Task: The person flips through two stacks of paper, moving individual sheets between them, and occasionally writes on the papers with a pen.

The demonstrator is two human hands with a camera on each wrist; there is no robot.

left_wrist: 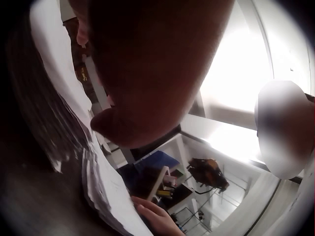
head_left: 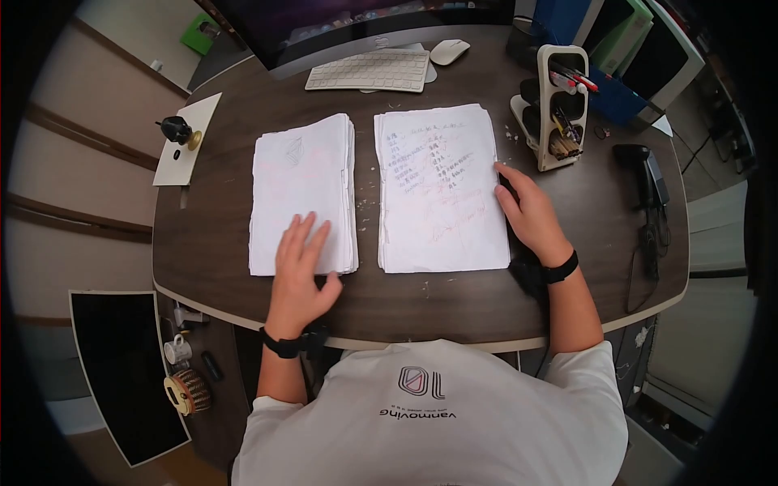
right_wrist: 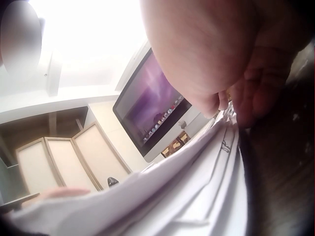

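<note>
Two stacks of white paper lie side by side on the desk. Over the lower part of the left paper stack (head_left: 304,174), which has a small pencil-like drawing near its top, my left hand (head_left: 304,271) spreads its fingers, thumb out to the right. In the left wrist view the hand's underside looms large above the uneven sheet edges (left_wrist: 101,184). My right hand (head_left: 531,211) is at the right edge of the right paper stack (head_left: 438,190), covered in handwriting with red marks. Seen from the right wrist, its thumb and fingers pinch the edge of those sheets (right_wrist: 197,182).
A keyboard (head_left: 369,71) and mouse (head_left: 450,52) sit before a monitor (head_left: 356,24). To the right stand a pen holder (head_left: 562,105) and a black handheld device (head_left: 644,178) with a cable. A white board (head_left: 188,142) with a small black object lies at the left edge.
</note>
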